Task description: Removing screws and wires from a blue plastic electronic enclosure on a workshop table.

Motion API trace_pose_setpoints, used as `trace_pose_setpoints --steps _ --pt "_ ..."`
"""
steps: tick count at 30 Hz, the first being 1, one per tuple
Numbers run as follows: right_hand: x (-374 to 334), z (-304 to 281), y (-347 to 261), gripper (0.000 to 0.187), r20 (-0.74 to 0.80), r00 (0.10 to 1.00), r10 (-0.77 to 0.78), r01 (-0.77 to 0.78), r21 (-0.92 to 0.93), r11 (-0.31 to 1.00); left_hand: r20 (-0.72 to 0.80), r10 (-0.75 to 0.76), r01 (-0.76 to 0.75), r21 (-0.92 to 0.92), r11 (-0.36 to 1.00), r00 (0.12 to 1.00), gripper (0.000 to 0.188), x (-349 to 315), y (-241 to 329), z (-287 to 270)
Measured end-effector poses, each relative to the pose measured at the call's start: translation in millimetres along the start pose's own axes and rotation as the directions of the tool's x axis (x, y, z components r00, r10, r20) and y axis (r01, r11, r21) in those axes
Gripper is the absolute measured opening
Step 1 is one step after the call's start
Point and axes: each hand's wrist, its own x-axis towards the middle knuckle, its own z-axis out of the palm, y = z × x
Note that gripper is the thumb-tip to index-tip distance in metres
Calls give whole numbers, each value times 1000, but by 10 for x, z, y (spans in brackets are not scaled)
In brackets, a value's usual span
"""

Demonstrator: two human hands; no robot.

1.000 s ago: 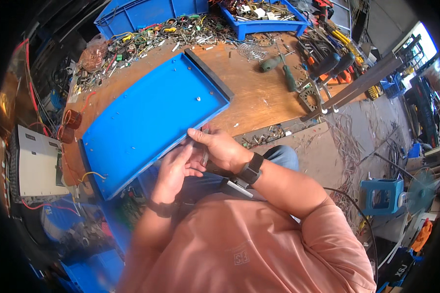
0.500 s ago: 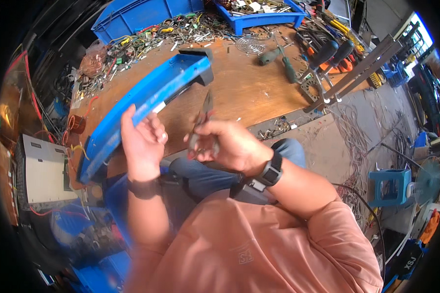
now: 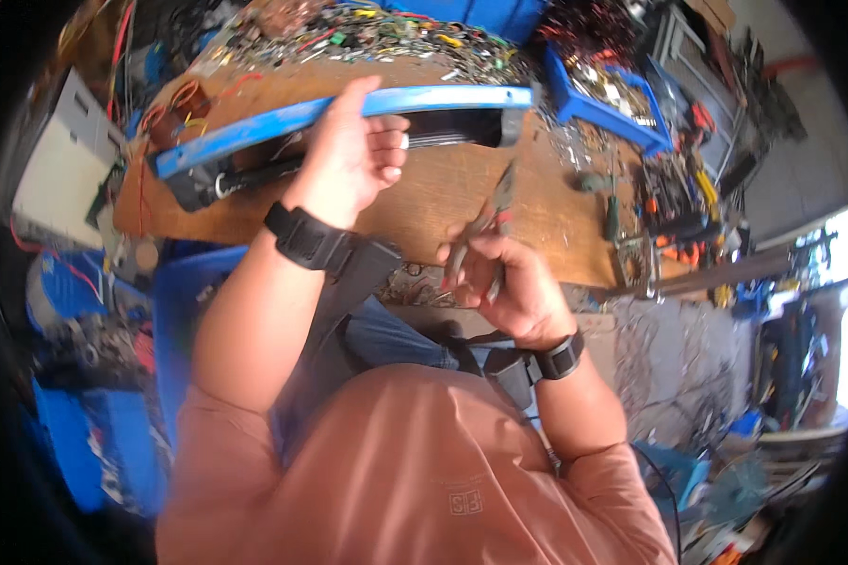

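My left hand [image 3: 341,160] grips a long blue and black casing [image 3: 433,97] near its middle, thumb over the blue edge and fingers curled on the near side. The casing stretches across the far left of the wooden table [image 3: 433,202], its dark, hollow-looking side towards me. In my right hand [image 3: 518,292] is a pair of pliers [image 3: 502,193], jaws pointing away from me and apart from the casing. The fingers wrap round the plier handles. Motion blurs the jaws, so I cannot tell whether they are apart.
Loose small scrap and wire bits [image 3: 396,47] cover the table's far edge. A blue tray [image 3: 589,118] of metal pieces stands far right, with screwdrivers and other hand tools [image 3: 674,202] nearer. A blue bin [image 3: 193,282] sits below the table's left side.
The casing has turned from a steep slant to lying nearly crosswise, and its dark side now shows. My left hand moved farther away with it. The pliers stay in my right hand.
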Motion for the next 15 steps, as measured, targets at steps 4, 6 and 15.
trace_pose_setpoints --steps 4,6,15 --pt "139 181 84 32 -88 994 70 -77 -84 993 -36 18 -18 4 1000 999 46 -130 -55 27" --pt "238 237 48 31 -86 994 63 -76 -156 985 -35 32 -31 22 999 999 46 -158 -79 -8" --pt "491 252 -143 24 -178 983 33 -62 -157 986 -15 70 -70 18 997 997 47 -158 -133 4"
